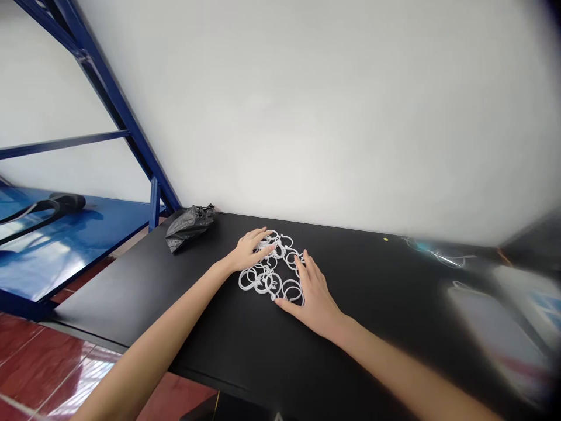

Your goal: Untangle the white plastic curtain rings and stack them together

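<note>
Two bare hands rest at one pile of white rings (274, 283) near the middle of a single black tabletop (372, 292). The rings overlap too much for an exact count, but at least eight can be made out, some with small hooks. The left hand (249, 252) lies across the pile's far left part, fingers extended and thumb apart, not closed around any ring. The right hand (316, 297) is spread along the pile's right side, also unclenched, its thumb at the near edge; several rings lie between the two hands. One crumpled black plastic bag (190, 227) sits at the far left corner of the tabletop. On the right are one small yellow spot (385, 239), one clear, shiny item (450, 260) and two pale packets (499, 333), all too blurred or small to identify surely. Behind stands one white wall (315, 117). To the left, one blue metal frame (116, 96) rises beside one blue surface (103, 225) bearing a black object (68, 202), above red floor tiles (21, 356).
</note>
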A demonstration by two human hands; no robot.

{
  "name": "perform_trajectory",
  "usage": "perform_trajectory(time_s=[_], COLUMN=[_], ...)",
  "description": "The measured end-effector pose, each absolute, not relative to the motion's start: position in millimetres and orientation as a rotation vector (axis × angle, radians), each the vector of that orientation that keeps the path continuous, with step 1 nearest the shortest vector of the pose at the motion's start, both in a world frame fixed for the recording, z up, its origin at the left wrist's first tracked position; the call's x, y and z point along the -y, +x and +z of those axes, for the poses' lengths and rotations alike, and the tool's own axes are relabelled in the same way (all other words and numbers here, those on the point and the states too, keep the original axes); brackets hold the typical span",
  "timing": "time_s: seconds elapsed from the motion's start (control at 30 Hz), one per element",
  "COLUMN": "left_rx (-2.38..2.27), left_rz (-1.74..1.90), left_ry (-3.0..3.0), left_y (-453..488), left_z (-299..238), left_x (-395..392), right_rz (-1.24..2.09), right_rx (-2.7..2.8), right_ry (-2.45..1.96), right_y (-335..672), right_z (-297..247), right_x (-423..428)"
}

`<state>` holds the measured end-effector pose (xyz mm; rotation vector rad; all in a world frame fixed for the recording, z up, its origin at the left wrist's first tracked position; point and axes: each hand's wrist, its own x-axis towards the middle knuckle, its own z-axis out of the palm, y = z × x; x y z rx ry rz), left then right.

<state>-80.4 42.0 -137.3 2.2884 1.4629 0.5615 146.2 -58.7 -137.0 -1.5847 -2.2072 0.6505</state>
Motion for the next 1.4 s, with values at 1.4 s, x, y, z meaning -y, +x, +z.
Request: perform_trajectory(time_s=[1.4], left_rx=[-0.935], left_rz=[0.455], left_ry=[2.423], left_y=[-5], left_z=[-136], left_x=[-9], right_rz=[0.516], right_rx=[2.043], right_ry=[-1.288], right_y=[213], right_z=[-149], right_x=[28])
